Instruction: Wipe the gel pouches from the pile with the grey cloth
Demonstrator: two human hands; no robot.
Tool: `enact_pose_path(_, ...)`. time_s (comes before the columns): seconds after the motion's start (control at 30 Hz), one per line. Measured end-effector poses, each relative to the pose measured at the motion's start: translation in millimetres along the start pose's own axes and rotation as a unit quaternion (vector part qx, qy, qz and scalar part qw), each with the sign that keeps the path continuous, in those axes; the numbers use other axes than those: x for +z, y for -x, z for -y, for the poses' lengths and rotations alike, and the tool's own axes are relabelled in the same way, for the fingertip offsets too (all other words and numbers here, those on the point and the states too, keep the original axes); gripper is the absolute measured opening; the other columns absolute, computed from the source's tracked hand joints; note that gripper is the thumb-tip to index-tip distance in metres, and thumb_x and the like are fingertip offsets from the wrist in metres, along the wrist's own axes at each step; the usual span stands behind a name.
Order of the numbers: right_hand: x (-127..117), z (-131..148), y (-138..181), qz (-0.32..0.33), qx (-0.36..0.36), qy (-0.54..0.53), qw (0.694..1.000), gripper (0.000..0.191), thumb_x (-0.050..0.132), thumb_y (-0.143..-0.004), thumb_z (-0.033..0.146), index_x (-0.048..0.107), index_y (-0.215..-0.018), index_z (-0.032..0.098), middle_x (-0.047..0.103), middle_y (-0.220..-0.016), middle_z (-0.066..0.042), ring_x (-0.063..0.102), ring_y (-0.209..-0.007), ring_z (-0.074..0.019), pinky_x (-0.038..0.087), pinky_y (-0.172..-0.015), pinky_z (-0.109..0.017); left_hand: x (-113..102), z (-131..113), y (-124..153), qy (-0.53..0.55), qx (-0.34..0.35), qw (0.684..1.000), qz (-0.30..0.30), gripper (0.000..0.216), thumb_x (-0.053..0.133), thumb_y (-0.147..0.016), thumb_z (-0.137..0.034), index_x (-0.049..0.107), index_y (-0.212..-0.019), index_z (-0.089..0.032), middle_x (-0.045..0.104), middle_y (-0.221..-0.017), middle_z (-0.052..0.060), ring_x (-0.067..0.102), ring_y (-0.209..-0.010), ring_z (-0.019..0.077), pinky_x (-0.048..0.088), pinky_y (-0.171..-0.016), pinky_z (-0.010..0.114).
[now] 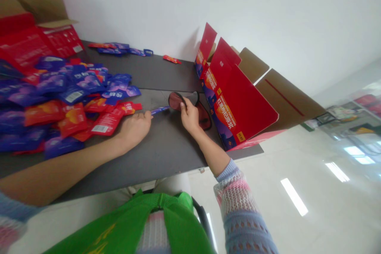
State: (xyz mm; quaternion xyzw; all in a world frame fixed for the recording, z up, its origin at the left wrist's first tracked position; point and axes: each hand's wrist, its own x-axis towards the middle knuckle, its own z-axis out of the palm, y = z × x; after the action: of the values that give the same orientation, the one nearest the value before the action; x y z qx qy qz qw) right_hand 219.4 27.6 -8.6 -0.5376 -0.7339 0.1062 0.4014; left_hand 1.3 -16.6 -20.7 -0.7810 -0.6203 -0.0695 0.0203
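Observation:
My left hand is closed beside the pile, its fingers pinching the near end of a thin blue sachet. The sachet's far end reaches the rounded edge of a reddish-brown, see-through pouch-like piece with black trim. My right hand grips this piece between thumb and fingers. Another part of the same dark material, black-edged, lies behind the right hand against the boxes; whether the two parts are joined, I cannot tell. Left of my left hand, a heap of blue and red sachets covers the table.
Open red cardboard boxes stand in a row on the right side of the grey table. A large red carton stands back left. Loose sachets and one red sachet lie near the white wall.

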Motion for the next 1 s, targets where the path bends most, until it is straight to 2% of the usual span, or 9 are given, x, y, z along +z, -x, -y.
enact_pose_path(0.17, -1.8, 1.2, 2.2, -0.071, -0.032, -0.008, 0.997, 0.042, 0.032, -0.104, 0.034, 0.057, -0.134, 0.017, 0.07, -0.124, -0.009, 0.067, -0.116, -0.0188, 0.051, -0.1, -0.031, -11.6, 24.6, -16.3, 0.052, -0.077, 0.996, -0.005, 0.042, 0.027, -0.101, -0.027, 0.058, -0.121, -0.008, 0.07, -0.089, 0.021, 0.07, -0.085, 0.0351, 0.052, -0.075, 0.043)
enact_pose_path(0.23, -3.3, 5.0, 5.3, -0.072, -0.058, 0.015, 0.996, 0.042, 0.032, -0.103, 0.03, 0.058, -0.134, 0.018, 0.069, -0.126, -0.009, 0.065, -0.117, -0.0186, 0.05, -0.102, -0.032, -13.2, 35.8, -21.7, 0.155, -0.105, 0.982, -0.002, 0.033, 0.037, -0.099, -0.028, 0.058, -0.119, -0.013, 0.07, -0.087, 0.016, 0.071, -0.082, 0.031, 0.054, -0.076, 0.04)
enact_pose_path(0.3, -3.9, 10.3, 9.2, -0.053, -0.091, 0.047, 0.993, 0.043, 0.031, -0.102, 0.023, 0.059, -0.135, 0.021, 0.067, -0.13, -0.007, 0.063, -0.121, -0.0176, 0.048, -0.105, -0.031, -11.5, 43.1, -24.9, 0.339, -0.144, 0.929, 0.035, 0.025, 0.042, -0.097, -0.026, 0.059, -0.113, -0.017, 0.068, -0.081, 0.01, 0.071, -0.074, 0.0257, 0.056, -0.07, 0.035)
enact_pose_path(0.37, -1.8, 16.2, 14.0, -0.023, -0.116, 0.082, 0.99, 0.047, 0.03, -0.101, 0.016, 0.06, -0.137, 0.025, 0.066, -0.132, -0.004, 0.061, -0.122, -0.0162, 0.046, -0.107, -0.03, -7.8, 44.3, -25.5, 0.505, -0.192, 0.836, 0.093, 0.02, 0.042, -0.096, -0.023, 0.059, -0.104, -0.018, 0.066, -0.072, 0.006, 0.069, -0.064, 0.0221, 0.057, -0.062, 0.033)
enact_pose_path(0.43, 4.5, 22.1, 19.6, 0.014, -0.136, 0.121, 0.983, 0.051, 0.031, -0.1, 0.012, 0.059, -0.139, 0.028, 0.065, -0.133, -0.003, 0.059, -0.122, -0.0156, 0.043, -0.111, -0.03, -4.6, 40.7, -23.7, 0.592, -0.225, 0.761, 0.141, 0.015, 0.045, -0.093, -0.021, 0.06, -0.097, -0.017, 0.065, -0.069, 0.005, 0.069, -0.06, 0.0218, 0.058, -0.06, 0.034)
enact_pose_path(0.53, 21.1, 29.8, 28.8, 0.093, -0.175, 0.17, 0.965, 0.051, 0.036, -0.101, 0.015, 0.051, -0.146, 0.032, 0.06, -0.14, -0.003, 0.054, -0.129, -0.0168, 0.038, -0.116, -0.034, -4.3, 33.3, -19.7, 0.647, -0.222, 0.706, 0.184, 0.014, 0.055, -0.088, -0.023, 0.063, -0.097, -0.016, 0.072, -0.077, 0.008, 0.072, -0.065, 0.0245, 0.06, -0.061, 0.037)
enact_pose_path(0.7, 41.3, 36.9, 34.7, 0.2, -0.231, 0.205, 0.93, 0.049, 0.042, -0.103, 0.04, 0.043, -0.151, 0.032, 0.046, -0.154, -0.009, 0.04, -0.142, -0.0252, 0.035, -0.117, -0.044, -8.7, 33.4, -19.7, 0.676, -0.225, 0.66, 0.24, 0.012, 0.055, -0.086, -0.02, 0.065, -0.09, -0.013, 0.074, -0.074, 0.01, 0.073, -0.067, 0.0246, 0.062, -0.063, 0.036)
enact_pose_path(0.87, 28.4, 34.2, 18.1, 0.26, -0.222, 0.231, 0.911, 0.047, 0.037, -0.104, 0.025, 0.048, -0.147, 0.037, 0.048, -0.153, -0.004, 0.045, -0.137, -0.0214, 0.042, -0.108, -0.039, -7.7, 41.7, -23.7, 0.693, -0.214, 0.632, 0.274, 0.014, 0.056, -0.089, -0.019, 0.067, -0.092, -0.012, 0.076, -0.083, 0.014, 0.075, -0.073, 0.025, 0.063, -0.068, 0.035)
enact_pose_path(1.0, 18.5, 27.2, 1.7, 0.263, -0.164, 0.286, 0.907, 0.044, 0.038, -0.103, 0.024, 0.057, -0.141, 0.036, 0.057, -0.145, -0.006, 0.051, -0.124, -0.0259, 0.047, -0.095, -0.042, -11.4, 41.8, -26.4, 0.682, -0.219, 0.632, 0.294, 0.018, 0.053, -0.092, -0.021, 0.067, -0.098, -0.012, 0.077, -0.085, 0.015, 0.076, -0.075, 0.0268, 0.063, -0.069, 0.036)
